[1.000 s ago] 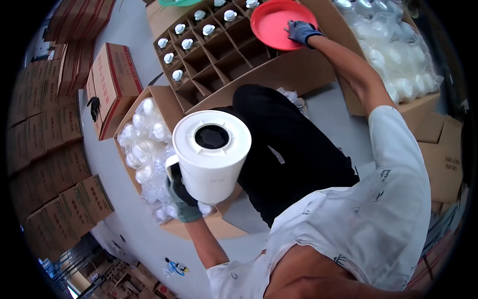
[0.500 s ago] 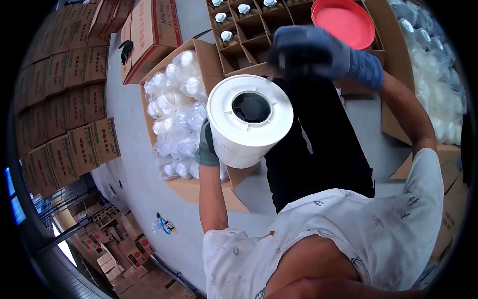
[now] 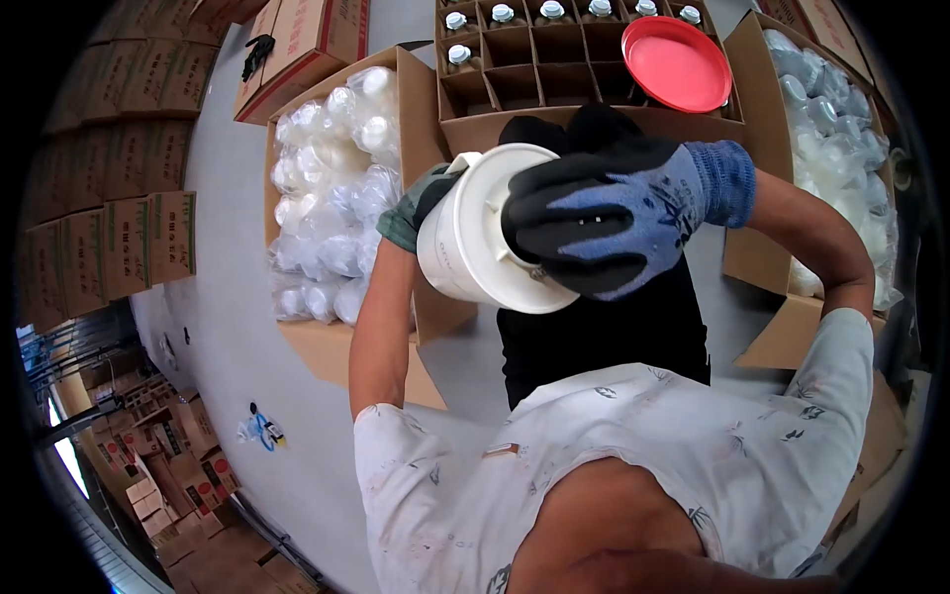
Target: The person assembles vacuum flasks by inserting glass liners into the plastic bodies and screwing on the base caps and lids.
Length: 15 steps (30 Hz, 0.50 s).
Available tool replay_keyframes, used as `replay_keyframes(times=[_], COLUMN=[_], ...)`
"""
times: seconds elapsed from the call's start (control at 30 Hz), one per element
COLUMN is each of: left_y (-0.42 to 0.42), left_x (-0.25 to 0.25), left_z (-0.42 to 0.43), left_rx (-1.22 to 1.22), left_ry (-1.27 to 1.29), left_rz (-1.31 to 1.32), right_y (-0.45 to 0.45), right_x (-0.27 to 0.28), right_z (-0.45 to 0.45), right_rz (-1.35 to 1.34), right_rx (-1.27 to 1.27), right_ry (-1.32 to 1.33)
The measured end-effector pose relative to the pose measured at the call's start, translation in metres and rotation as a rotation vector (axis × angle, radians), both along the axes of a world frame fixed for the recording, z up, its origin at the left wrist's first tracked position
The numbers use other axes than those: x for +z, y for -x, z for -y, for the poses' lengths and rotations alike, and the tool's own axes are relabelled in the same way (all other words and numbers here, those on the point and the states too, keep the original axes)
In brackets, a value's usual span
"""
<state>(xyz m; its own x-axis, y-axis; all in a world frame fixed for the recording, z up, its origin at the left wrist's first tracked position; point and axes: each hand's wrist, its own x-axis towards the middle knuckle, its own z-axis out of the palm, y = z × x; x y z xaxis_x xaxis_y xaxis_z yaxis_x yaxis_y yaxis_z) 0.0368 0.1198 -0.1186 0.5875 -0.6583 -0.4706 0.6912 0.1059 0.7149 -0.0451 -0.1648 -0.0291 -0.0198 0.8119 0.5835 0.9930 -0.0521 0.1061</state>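
My left hand (image 3: 409, 215), in a green glove, is wrapped round the side of a white cylindrical plastic container (image 3: 457, 249) with a wide round rim. The container is tilted, its top turned to the right. My right hand (image 3: 609, 220), in a blue and black glove, lies over the centre of that top with its fingers curled and pressed together. Its fingertips and whatever they grip are hidden, and the hand covers the dark round centre. Beyond both hands, a red round dish (image 3: 678, 61) rests on a divided carton (image 3: 589, 127).
Several white-capped bottles (image 3: 552, 12) stand in the carton's compartments. Open boxes of plastic-wrapped bottles flank me, one on the left (image 3: 341, 213) and one on the right (image 3: 836, 139). Stacked cartons (image 3: 148, 158) rise at far left. A blue looped item (image 3: 265, 431) lies on the floor.
My right hand has come down and left onto the top of the white container, covering its dark centre. The container has tipped to the right. The view has also shifted.
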Motion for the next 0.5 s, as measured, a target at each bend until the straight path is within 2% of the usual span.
replay_keyframes(times=[0.07, 0.1, 0.23, 0.33, 0.5], left_y=[0.005, 0.008, 0.014, 0.016, 0.023], left_x=[0.0, 0.0, -0.002, 0.0, 0.007], left_z=[-0.001, -0.002, -0.006, -0.005, 0.0], left_rx=[-0.009, -0.009, 0.002, -0.001, -0.004], left_ry=[0.01, 0.015, 0.028, 0.029, -0.057], left_rz=[-0.018, -0.026, -0.038, -0.031, 0.091], right_y=[-0.001, -0.003, 0.001, 0.007, 0.004], right_x=[-0.007, -0.004, -0.006, 0.004, 0.0], right_z=[0.002, 0.004, 0.012, 0.01, 0.008], right_rz=[0.052, 0.06, 0.037, 0.1, 0.14], right_rx=[-0.027, -0.122, -0.294, -0.309, -0.277], right_ry=[-0.013, 0.061, 0.09, 0.038, 0.162])
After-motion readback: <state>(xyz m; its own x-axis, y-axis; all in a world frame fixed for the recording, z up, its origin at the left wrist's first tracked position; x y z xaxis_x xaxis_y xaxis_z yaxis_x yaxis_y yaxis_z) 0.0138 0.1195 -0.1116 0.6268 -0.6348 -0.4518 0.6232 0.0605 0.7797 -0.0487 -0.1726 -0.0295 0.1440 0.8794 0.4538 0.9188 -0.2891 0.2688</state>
